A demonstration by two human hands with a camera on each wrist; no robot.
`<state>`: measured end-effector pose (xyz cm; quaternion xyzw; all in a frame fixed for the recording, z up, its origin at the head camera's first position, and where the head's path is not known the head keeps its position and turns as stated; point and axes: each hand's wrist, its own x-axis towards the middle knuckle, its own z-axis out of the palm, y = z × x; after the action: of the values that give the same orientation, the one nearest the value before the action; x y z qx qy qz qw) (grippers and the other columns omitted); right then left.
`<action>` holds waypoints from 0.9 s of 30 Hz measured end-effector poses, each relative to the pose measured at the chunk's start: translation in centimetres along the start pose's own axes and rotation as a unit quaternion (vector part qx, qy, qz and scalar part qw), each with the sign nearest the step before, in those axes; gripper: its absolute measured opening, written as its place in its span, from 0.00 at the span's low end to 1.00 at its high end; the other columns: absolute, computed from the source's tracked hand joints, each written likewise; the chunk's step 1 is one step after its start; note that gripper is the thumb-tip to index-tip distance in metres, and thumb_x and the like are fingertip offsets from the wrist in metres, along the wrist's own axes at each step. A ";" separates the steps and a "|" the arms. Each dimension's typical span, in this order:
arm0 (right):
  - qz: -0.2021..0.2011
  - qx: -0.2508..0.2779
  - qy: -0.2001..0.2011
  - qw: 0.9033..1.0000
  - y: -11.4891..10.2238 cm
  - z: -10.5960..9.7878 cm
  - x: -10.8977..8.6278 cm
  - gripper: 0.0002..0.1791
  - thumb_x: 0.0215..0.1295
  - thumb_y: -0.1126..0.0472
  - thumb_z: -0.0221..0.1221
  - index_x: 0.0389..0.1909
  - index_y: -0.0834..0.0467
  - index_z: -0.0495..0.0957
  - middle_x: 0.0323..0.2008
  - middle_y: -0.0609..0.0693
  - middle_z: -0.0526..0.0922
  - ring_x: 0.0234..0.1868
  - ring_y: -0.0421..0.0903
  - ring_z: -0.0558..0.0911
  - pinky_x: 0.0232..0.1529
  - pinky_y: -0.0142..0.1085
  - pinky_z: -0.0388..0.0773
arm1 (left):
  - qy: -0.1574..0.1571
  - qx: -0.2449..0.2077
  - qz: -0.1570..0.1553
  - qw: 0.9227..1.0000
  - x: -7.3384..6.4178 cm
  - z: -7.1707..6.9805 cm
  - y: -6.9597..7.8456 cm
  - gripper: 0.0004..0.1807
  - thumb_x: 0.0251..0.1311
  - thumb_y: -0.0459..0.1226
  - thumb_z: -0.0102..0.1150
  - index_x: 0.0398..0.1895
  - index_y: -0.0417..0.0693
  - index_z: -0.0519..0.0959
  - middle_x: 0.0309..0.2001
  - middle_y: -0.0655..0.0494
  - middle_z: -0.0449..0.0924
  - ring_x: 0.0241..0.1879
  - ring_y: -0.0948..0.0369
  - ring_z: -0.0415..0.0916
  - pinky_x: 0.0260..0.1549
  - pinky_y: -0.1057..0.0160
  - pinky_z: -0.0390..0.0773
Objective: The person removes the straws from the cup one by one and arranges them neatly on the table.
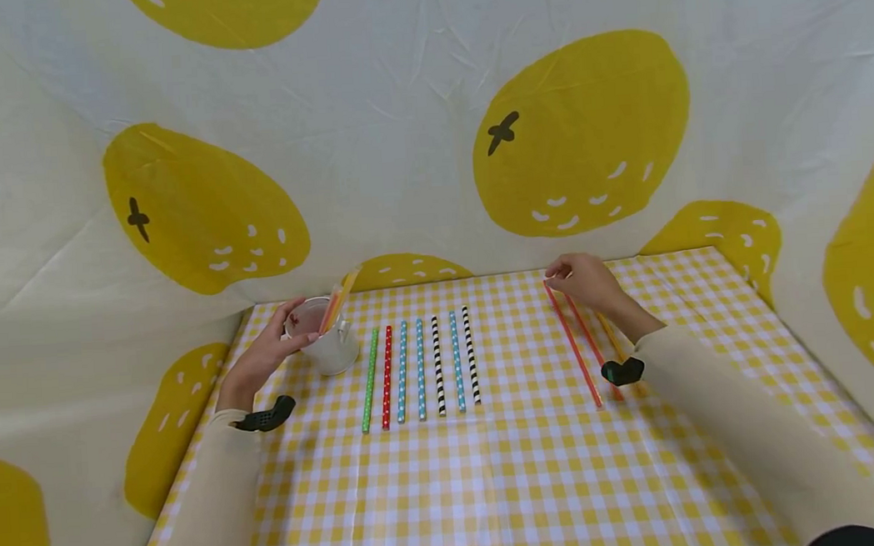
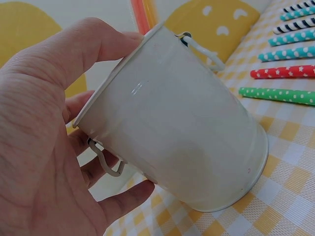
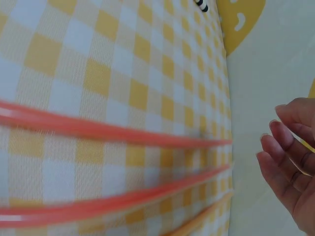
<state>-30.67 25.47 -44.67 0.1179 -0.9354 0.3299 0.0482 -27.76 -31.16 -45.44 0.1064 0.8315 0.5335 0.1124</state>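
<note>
A small white metal bucket (image 2: 172, 108) with handles on its side stands at the left. My left hand (image 1: 267, 353) grips its rim, thumb on one side and fingers round the other. Pink-red and yellow plastic straws (image 1: 341, 298) lean out of the bucket. At the right, two red straws (image 1: 572, 344) and an orange straw (image 1: 610, 335) lie lengthwise on the cloth. My right hand (image 1: 586, 280) is over their far ends. Its fingers are bent loosely, with nothing between them in the right wrist view.
Several patterned paper straws lie in a row between the hands: a green dotted straw (image 1: 371, 380), a red one (image 1: 387, 376), blue dotted ones (image 1: 420, 370) and black-striped ones (image 1: 471, 354). A yellow checked cloth (image 1: 450, 489) covers the table. Lemon-print fabric (image 1: 399, 142) rises behind.
</note>
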 end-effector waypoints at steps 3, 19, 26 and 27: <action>-0.015 0.014 -0.002 1.000 -0.9 0.6 0.7 0.13 0.73 0.59 0.60 0.50 0.63 0.83 0.44 0.59 0.84 0.45 0.57 0.82 0.42 0.48 0.79 | 0.002 -0.002 -0.001 1.000 0.0 0.0 -0.1 0.47 0.71 0.46 0.61 0.83 0.57 0.41 0.82 0.50 0.27 0.80 0.44 0.30 0.70 0.32 0.48; -0.084 0.068 -0.016 0.994 -6.1 2.9 2.9 0.09 0.72 0.60 0.62 0.47 0.60 0.83 0.46 0.57 0.85 0.47 0.55 0.82 0.47 0.48 0.78 | 0.003 0.007 0.008 1.000 0.1 0.0 -0.1 0.47 0.72 0.45 0.60 0.83 0.57 0.41 0.82 0.51 0.28 0.80 0.43 0.29 0.70 0.31 0.47; -0.100 0.094 -0.028 0.990 -8.2 3.8 3.5 0.08 0.72 0.61 0.61 0.48 0.59 0.83 0.48 0.55 0.84 0.48 0.54 0.82 0.46 0.46 0.79 | 0.001 0.003 0.007 1.000 0.0 0.1 -0.1 0.47 0.72 0.46 0.59 0.83 0.59 0.40 0.82 0.52 0.28 0.80 0.44 0.31 0.70 0.32 0.47; -0.101 0.099 -0.029 0.990 -8.6 4.0 3.5 0.09 0.72 0.61 0.61 0.48 0.59 0.83 0.48 0.55 0.84 0.48 0.53 0.83 0.46 0.46 0.80 | 0.001 0.003 0.006 1.000 0.0 0.1 -0.1 0.47 0.72 0.46 0.59 0.83 0.60 0.40 0.82 0.52 0.27 0.80 0.45 0.30 0.70 0.32 0.47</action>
<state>-31.96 15.81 -41.96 0.2256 -0.8825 0.4105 0.0420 -27.74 -31.16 -45.60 0.1111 0.8328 0.5313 0.1085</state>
